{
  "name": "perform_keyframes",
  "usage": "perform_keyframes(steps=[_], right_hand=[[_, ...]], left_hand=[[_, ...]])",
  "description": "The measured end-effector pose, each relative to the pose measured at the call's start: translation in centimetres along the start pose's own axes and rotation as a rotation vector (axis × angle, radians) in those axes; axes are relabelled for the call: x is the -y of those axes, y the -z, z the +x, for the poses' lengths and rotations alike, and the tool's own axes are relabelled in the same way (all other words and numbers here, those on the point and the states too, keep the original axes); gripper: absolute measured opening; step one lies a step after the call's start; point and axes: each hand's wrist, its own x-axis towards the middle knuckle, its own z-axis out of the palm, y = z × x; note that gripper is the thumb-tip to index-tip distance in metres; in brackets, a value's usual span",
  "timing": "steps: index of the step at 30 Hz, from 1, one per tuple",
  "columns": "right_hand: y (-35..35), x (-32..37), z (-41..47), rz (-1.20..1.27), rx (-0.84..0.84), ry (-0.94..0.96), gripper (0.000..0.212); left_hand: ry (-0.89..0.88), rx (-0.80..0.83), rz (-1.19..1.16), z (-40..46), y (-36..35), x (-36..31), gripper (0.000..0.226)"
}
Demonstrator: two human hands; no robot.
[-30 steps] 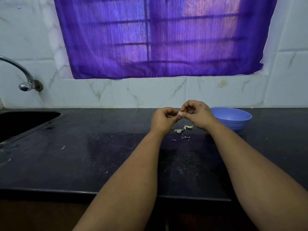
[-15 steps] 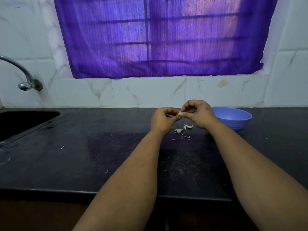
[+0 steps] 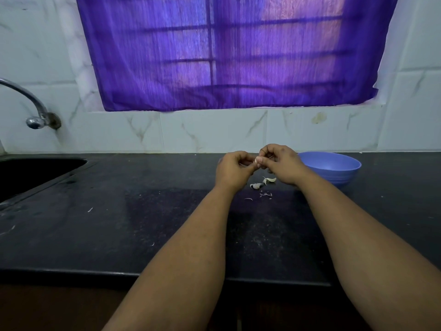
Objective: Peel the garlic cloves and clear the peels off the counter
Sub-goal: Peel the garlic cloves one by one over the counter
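- Left hand (image 3: 232, 169) and right hand (image 3: 281, 163) are both pinching one garlic clove (image 3: 257, 160) with curled fingers — just left of the blue bowl (image 3: 334, 168).
- Its long axis is too hidden to tell.
- Peels (image 3: 262, 183) are lying on the counter (image 3: 119, 223) — below the hands, left of the bowl.

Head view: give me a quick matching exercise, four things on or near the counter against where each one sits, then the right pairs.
Things:
1. garlic clove
2. blue bowl
3. loose peels
4. sink

Places:
A. sunk into the counter at far left
B. on the counter just below the hands
C. pinched between the left hand and right hand
D. on the counter right of the right hand

Pairs: 1-C, 2-D, 3-B, 4-A
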Motion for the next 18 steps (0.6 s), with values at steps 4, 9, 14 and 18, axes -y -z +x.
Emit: perform_keyframes(steps=[4,9,14,18], right_hand=[[-0.15,0.35,-0.18,-0.027,0.006,-0.010,0.009],[-0.19,0.74,-0.47,-0.053,-0.002,-0.016,0.006],[-0.07,0.53,-0.35,-0.012,-0.033,-0.053,0.010],[0.34,0.10,-0.13,0.022,-0.108,-0.107,0.014]], left_hand=[[-0.007,-0.007,-0.001,-0.17,-0.09,-0.12,0.019],[-0.014,0.007,0.015,-0.18,0.01,-0.06,0.015],[0.048,-0.038,-0.048,-0.13,0.14,-0.17,0.019],[0.069,-0.046,-0.099,-0.06,0.22,-0.18,0.018]])
